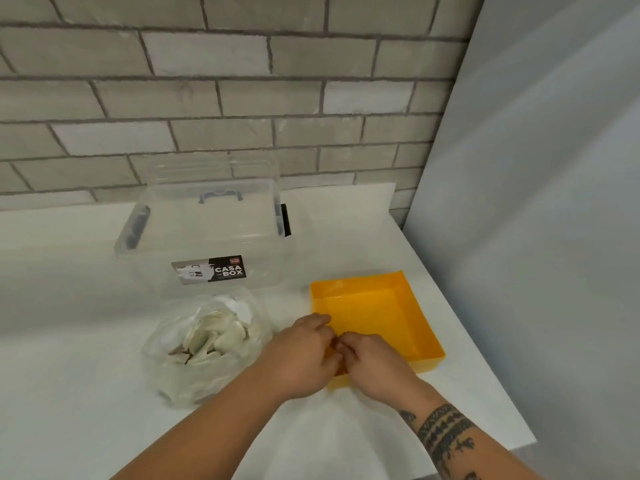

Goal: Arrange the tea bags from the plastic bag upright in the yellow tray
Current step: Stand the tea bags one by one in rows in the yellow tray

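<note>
Both forearms reach forward; left hand (299, 355) and right hand (375, 367) meet, fingers curled, contents unseen, over yellow tray (408, 317).

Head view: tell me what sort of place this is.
Probably a home kitchen or pantry corner: a white countertop against a grey brick-pattern wall, with a clear storage box for household goods.
</note>
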Tool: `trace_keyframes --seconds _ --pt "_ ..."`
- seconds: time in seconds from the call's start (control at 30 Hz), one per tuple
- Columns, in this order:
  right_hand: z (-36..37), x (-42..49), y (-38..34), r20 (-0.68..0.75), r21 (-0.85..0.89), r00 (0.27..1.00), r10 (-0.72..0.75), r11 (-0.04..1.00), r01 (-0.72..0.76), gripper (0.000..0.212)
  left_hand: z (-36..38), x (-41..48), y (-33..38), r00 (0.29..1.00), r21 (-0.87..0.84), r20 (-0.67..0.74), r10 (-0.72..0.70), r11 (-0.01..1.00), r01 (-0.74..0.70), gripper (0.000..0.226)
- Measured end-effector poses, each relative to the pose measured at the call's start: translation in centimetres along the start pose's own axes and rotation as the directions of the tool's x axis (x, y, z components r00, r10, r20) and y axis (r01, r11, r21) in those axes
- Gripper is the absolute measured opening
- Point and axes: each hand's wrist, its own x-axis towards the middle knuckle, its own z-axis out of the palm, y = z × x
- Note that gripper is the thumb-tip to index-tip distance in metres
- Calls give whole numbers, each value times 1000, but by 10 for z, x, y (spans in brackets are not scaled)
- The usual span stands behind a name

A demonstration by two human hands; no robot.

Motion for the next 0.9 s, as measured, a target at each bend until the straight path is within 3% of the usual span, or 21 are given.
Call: trace_keyframes --seconds 0.4,0.5,0.6,0.7,0.8,0.9 --pt "-8 10 17 181 107 976 -119 989 101 29 9 -21 5 995 23 -60 -80 996 81 42" --pt "-12 21 8 131 152 982 -133 982 113 23 -4 -31 5 977 -45 -187 -105 994 98 38" --pt "-13 31 -18 48 172 977 -210 965 199 15 -26 -47 -10 892 -196 -410 -191 973 118 30" --pt "-8 39 -62 49 186 942 -332 930 318 13 -53 -70 -35 725 -401 -565 -393 899 174 19" --pt "6 51 -107 73 152 904 -422 900 408 12 -77 -94 -66 566 -619 -555 -610 757 209 13" --pt "24 69 -145 79 47 864 -497 868 494 21 -89 -111 -95 524 -720 -468 -711 651 241 14"
